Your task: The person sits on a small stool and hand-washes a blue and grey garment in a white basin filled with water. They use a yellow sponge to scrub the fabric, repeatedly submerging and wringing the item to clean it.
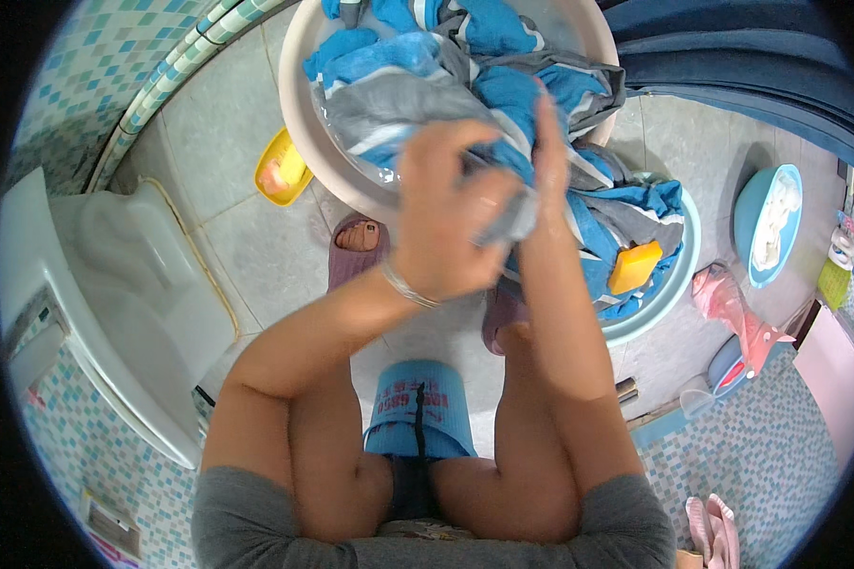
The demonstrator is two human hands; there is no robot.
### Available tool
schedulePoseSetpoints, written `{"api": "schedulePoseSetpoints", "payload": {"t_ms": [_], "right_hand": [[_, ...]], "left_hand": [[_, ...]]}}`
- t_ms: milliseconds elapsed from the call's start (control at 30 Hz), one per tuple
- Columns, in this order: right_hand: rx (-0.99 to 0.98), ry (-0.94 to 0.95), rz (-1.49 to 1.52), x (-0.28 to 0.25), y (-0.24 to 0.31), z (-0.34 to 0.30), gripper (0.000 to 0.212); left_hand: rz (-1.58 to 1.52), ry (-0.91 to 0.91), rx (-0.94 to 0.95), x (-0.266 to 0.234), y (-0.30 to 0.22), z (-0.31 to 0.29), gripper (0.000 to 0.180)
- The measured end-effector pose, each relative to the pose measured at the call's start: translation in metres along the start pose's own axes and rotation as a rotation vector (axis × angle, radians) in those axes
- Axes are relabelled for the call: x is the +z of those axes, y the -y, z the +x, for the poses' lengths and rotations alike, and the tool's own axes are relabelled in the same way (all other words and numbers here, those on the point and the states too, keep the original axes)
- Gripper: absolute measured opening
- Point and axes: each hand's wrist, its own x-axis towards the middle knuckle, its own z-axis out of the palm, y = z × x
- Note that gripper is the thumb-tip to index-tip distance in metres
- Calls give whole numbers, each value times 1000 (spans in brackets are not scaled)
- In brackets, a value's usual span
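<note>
Striped fabric (389, 104) lay in the washtub (298, 142); the left hand (451, 204) clamped a bunch against the right hand (550, 166), straight-fingered, its grip unclear. Wet, it probably handled heavy, limp and slippery, best gripped by thick gathered folds.

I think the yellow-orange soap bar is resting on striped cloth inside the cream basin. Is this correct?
Not quite, the basin is wrong: the head view shows the yellow-orange soap bar resting on striped cloth inside the light blue basin.
</note>
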Motion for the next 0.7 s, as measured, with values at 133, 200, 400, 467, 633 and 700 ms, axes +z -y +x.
{"api": "schedulePoseSetpoints", "payload": {"t_ms": [133,200,400,467,633,700], "right_hand": [[79,105,144,-31,-45,-1,24],[129,-134,-70,3,-25,-12,20],[21,45,-165,-37,-16,12,30],[-311,121,-643,-67,-35,29,31],[172,-19,-106,12,-8,-25,32],[15,-153,-460,-4,-4,-7,37]], "left_hand": [[-91,-162,-117,50,30,24,35],[-111,-310,-351,49,70,37,40],[-193,-53,-86,33,-11,6,47],[-122,-43,-15,41,-7,9,37],[-59,-230,-387,42,57,17,29],[-170,-287,-277,41,38,17,27]]}}
